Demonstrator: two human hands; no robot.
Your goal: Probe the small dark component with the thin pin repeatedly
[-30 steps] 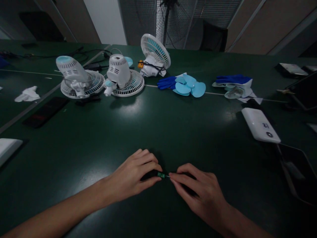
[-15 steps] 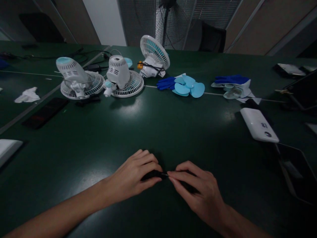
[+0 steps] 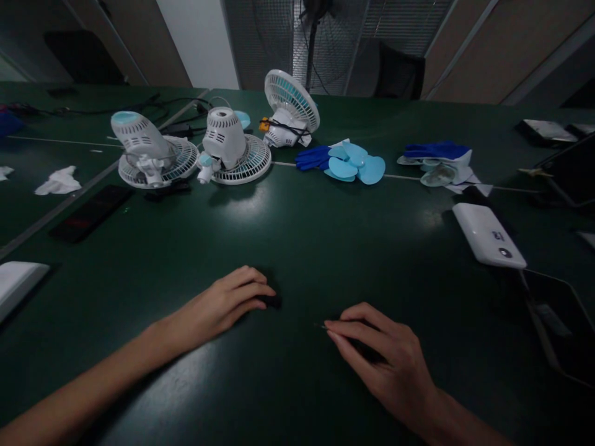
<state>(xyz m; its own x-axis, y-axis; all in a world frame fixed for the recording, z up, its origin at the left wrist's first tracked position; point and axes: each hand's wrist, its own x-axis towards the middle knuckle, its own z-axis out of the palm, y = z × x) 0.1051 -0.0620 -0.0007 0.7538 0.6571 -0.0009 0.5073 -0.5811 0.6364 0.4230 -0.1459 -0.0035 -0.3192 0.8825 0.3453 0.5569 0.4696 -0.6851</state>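
Where the tabletop (image 3: 297, 241) nears its left side, one white scrap (image 3: 5, 172), one white case (image 3: 19, 280), one crumpled tissue (image 3: 59, 181) and one black slab (image 3: 92, 212) lie. Behind them, three small white fans (image 3: 141, 141) sit in a row. The left hand (image 3: 227, 300), fingers narrowed, grips one small black piece (image 3: 273, 301) low over the tabletop. Beyond, one light-blue fan blade (image 3: 356, 163) lies against one blue glove (image 3: 310, 158). The right hand (image 3: 385, 353) pinches one thin sliver (image 3: 319, 325), too small to identify, apart from the black piece. Farther right: one blue-and-white glove bundle (image 3: 437, 150), one white device (image 3: 488, 234), one dark panel (image 3: 558, 322). Glossy dark green, the surface carries pale seams; the dim room holds blinds (image 3: 400, 21), one pedestal fan (image 3: 312, 43) and one mesh chair (image 3: 400, 73)
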